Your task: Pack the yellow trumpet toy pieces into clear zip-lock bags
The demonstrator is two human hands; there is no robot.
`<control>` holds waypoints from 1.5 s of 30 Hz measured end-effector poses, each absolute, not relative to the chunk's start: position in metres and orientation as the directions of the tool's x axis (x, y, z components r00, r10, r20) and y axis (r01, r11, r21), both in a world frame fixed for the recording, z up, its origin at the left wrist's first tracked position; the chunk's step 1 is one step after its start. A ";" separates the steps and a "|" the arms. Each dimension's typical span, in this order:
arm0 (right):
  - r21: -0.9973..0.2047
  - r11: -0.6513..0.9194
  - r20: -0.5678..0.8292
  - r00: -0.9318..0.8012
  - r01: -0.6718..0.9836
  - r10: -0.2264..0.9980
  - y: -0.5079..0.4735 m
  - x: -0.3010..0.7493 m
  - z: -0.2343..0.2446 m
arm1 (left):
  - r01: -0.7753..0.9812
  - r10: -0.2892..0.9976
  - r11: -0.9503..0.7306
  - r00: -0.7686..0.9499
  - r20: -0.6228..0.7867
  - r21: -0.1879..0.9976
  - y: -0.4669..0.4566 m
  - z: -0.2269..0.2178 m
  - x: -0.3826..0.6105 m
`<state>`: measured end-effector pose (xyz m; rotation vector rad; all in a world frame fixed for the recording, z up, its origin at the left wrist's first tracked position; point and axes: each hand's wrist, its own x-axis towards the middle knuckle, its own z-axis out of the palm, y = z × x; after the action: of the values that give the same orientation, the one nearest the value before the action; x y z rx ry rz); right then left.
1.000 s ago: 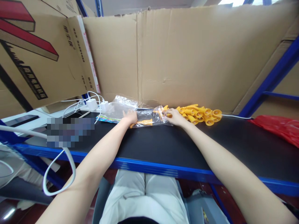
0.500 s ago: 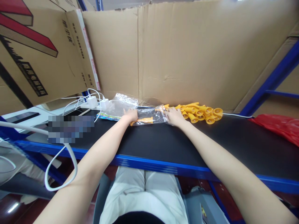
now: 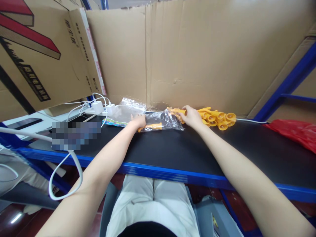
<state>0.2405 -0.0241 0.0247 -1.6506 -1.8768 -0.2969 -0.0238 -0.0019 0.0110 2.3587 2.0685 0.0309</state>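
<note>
My left hand [image 3: 138, 121] is closed on a clear plastic bag [image 3: 170, 123] lying on the black tabletop. Inside the bag, a yellow plastic horn-shaped piece [image 3: 153, 126] shows just right of that hand. Further right, my right hand [image 3: 192, 117] has its fingers curled at the left end of a pile of yellow horn-shaped pieces [image 3: 217, 118]. Its thumb and fingers pinch a yellow piece [image 3: 174, 111] whose stem points left, over the bag's right end. Flared cup ends of the pile face right and toward me.
More clear bags [image 3: 127, 108] with a colourful printed edge lie left of my left hand. White chargers [image 3: 97, 107] and cables stand behind on the left. A cardboard panel [image 3: 197, 59] walls off the back. Red plastic [image 3: 293, 131] lies at the right. A white cable [image 3: 77, 164] loops over my left forearm.
My right hand has left the bag's right end and moved right and slightly up, onto the yellow pieces. My left hand stays on the bag.
</note>
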 end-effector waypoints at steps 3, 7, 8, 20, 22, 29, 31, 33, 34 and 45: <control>-0.462 0.221 0.584 0.107 0.859 0.805 -0.026 0.250 0.043 | 0.992 0.992 -0.128 0.128 0.004 0.011 -0.002 0.012 -0.024; -0.681 0.273 0.430 0.070 0.680 0.900 -0.043 0.266 0.069 | 0.992 0.992 -0.128 0.128 -0.003 0.011 0.001 0.010 -0.025; -0.693 0.283 0.375 -0.004 0.663 0.927 -0.048 0.271 0.074 | 0.992 0.992 -0.128 0.128 0.001 0.014 0.002 0.009 -0.025; -0.325 0.160 -0.031 -0.180 0.932 0.983 -0.061 0.278 0.081 | 0.990 0.990 -0.138 0.138 0.004 0.017 -0.001 0.011 -0.024; -0.272 0.147 -0.059 -0.169 0.951 0.984 -0.061 0.271 0.078 | 0.988 0.988 -0.154 0.154 0.017 0.005 -0.001 0.012 -0.024; -0.280 0.170 -0.055 -0.193 0.945 0.980 -0.057 0.272 0.074 | 0.983 0.982 -0.181 0.180 0.061 0.013 0.003 0.009 -0.026; -0.217 0.127 0.019 -0.126 0.968 0.992 -0.056 0.275 0.074 | 0.981 0.979 -0.192 0.190 0.073 0.020 0.003 0.009 -0.026; -0.136 0.099 0.105 -0.085 0.986 0.991 -0.054 0.276 0.074 | 0.979 0.977 -0.203 0.200 0.079 0.032 0.003 0.009 -0.027; -0.102 0.096 0.134 -0.082 0.990 0.988 -0.053 0.275 0.073 | 0.977 0.976 -0.208 0.205 0.079 0.039 0.003 0.010 -0.028; -0.273 0.240 0.016 -0.245 0.932 0.970 -0.054 0.256 0.062 | 0.954 0.949 -0.289 0.274 0.158 0.083 0.010 0.005 -0.034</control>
<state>0.2559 -0.0544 0.0618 -1.8063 -2.3238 0.3089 -0.0336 0.0098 0.0045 2.5297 1.8898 0.2799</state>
